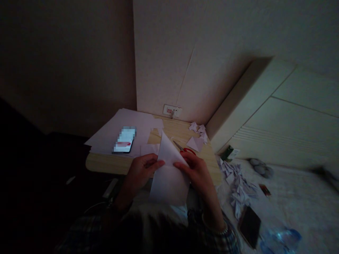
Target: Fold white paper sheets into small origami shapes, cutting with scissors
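A white sheet of paper [169,180] with a pointed top is held up in front of me, over the table's near edge. My left hand [144,169] grips its left edge, thumb on the front face. On the opposite edge my right hand [194,171] pinches the sheet, also with the thumb in front. Just beyond the right hand lie red-handled scissors [189,151], partly hidden by the hand and the paper. A folded paper triangle [195,143] rests right of the scissors, and several small folded paper pieces [198,128] sit behind it.
A lit phone [124,139] lies on a stack of white paper [102,135] at the left of the wooden table [106,163]. Behind is a wall socket [172,110]. On the bed at right are more folded papers [238,187], a dark tablet-like object [249,225] and clear bluish plastic [283,240].
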Tool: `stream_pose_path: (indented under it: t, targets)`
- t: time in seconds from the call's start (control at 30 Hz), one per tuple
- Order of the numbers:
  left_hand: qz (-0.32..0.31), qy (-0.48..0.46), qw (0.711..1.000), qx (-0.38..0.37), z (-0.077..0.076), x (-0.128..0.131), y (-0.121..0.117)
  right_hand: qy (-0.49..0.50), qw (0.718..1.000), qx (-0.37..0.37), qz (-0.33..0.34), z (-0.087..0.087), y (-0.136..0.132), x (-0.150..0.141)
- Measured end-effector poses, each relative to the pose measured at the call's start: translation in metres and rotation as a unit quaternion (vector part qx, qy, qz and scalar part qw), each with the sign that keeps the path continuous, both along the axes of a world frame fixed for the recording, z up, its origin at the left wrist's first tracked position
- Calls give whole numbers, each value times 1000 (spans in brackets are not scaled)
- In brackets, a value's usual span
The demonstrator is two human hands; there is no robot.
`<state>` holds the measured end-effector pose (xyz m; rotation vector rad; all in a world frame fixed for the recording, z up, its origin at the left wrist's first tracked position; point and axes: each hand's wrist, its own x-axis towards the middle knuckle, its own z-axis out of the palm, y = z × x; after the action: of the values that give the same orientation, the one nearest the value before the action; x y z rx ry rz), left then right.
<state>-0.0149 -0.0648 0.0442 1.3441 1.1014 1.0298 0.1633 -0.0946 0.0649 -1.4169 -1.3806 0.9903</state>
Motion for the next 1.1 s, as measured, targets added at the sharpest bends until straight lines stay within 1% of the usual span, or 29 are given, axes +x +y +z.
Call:
stream_pose_path:
  t: [0.1,0.2,0.37,0.47,0.6,0.67,0.73,0.8,0.9,1.0,1.1]
  targets:
    - [18,6,1000,6,2,-1,1,0,1000,-7,6,0,0,5]
    - [30,-8,999,-14,1,-1,2,-3,1000,-1,-16,-1,0,8]
    - [57,-33,998,-22,-6,1,2,9,999,-30,-36,-2,1,4]
    - [75,-20,997,-7,-10,1,2,25,998,-32,-39,-4,1,2]
    - [105,16,994,25,-8,-1,2,-8,999,-18,-38,-10,4,4]
    - [97,39,994,38,-5,-2,1,-31,999,-11,-17,-12,5,6]
    - [75,67,993,56,-3,-2,1,-46,999,3,12,-13,5,7]
    - [44,98,991,77,-3,0,-1,-50,998,26,33,-11,4,5]
    - [-13,124,988,97,-3,4,-5,-45,996,58,42,-7,3,-4]
    - [-38,139,984,104,-3,5,-8,-17,998,43,51,-4,4,-10]
    - [-38,153,982,108,-1,4,-9,16,999,23,42,-1,5,-11]
